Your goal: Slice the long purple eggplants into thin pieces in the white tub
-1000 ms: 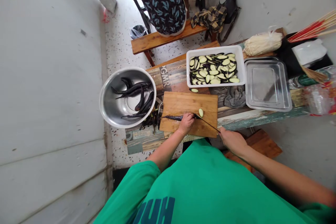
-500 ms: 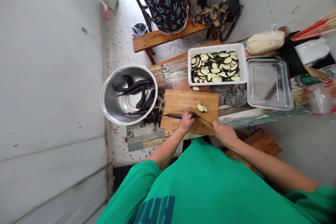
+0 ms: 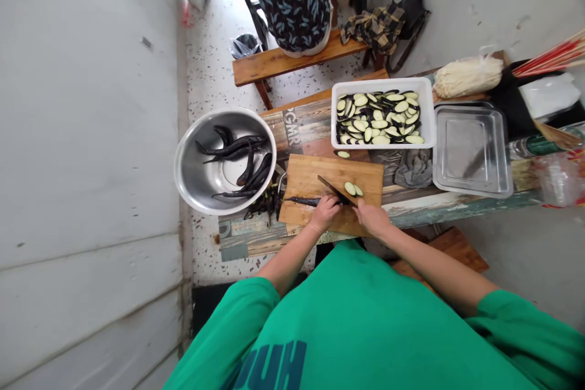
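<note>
On the wooden cutting board [image 3: 301,173] lies a long dark eggplant [image 3: 302,201]. My left hand [image 3: 326,212] is closed over its right part, pressing it against the board. In my right hand [image 3: 372,217] is a knife [image 3: 336,187], its blade slanting up and left across the board beside my left fingers. Two pale oval eggplant slices [image 3: 353,189] lie just right of the blade. Behind the board, a white tub [image 3: 337,111] holds many cut eggplant slices [image 3: 379,124]. One more slice [image 3: 342,154] rests on the table below the tub.
A steel basin [image 3: 181,180] with several whole eggplants [image 3: 237,146] stands left, dark trimmings [image 3: 269,202] beside it. To the right are a grey cloth [image 3: 414,167], a clear plastic container [image 3: 473,149] and bundled skewers [image 3: 468,77]. Another person [image 3: 292,6] sits on a bench [image 3: 269,67] beyond.
My right hand has moved left and slightly up, pushing the knife farther over the board toward the upper left. My left hand keeps its place on the eggplant.
</note>
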Tool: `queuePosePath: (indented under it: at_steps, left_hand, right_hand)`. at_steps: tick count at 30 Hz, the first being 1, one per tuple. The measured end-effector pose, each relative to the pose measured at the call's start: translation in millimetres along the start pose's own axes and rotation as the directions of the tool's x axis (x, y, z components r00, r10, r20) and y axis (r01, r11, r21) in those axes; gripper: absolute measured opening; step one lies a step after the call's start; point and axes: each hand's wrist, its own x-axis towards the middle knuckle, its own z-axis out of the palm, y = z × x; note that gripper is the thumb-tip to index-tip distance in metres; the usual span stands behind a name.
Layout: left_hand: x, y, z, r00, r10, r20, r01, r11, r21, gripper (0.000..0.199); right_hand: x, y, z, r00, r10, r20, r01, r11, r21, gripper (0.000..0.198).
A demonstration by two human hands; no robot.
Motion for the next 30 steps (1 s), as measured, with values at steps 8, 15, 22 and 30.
queuePosePath:
  at_steps: [8, 15, 22, 30]
  left_hand:
    - [-10.9, -1.8, -7.3, 0.999, -0.043, 0.002, 0.043, 0.998, -0.041, 0.031]
    - [-18.3, -1.0, 1.4, 0.996, -0.084, -0.010, 0.082, 0.992, -0.098, 0.035]
    - [-9.9, 1.9, -6.7, 0.999, -0.050, 0.006, 0.051, 0.997, -0.063, 0.032]
    - [-13.2, 5.2, -25.3, 0.975, -0.127, -0.181, 0.148, 0.983, 0.108, 0.017]
  right_hand:
    - [-36.6, 18.3, 5.4, 0.995, -0.082, -0.049, 0.076, 0.990, -0.118, 0.034]
    - [-71.1, 40.7, -0.4, 0.997, -0.070, 0.033, 0.075, 0.985, -0.158, 0.031]
    - [-19.1, 10.2, -1.2, 0.998, -0.042, 0.042, 0.046, 0.992, -0.115, 0.036]
    - [-7.7, 4.5, -2.6, 0.996, 0.027, -0.081, -0.031, 0.998, -0.055, 0.043]
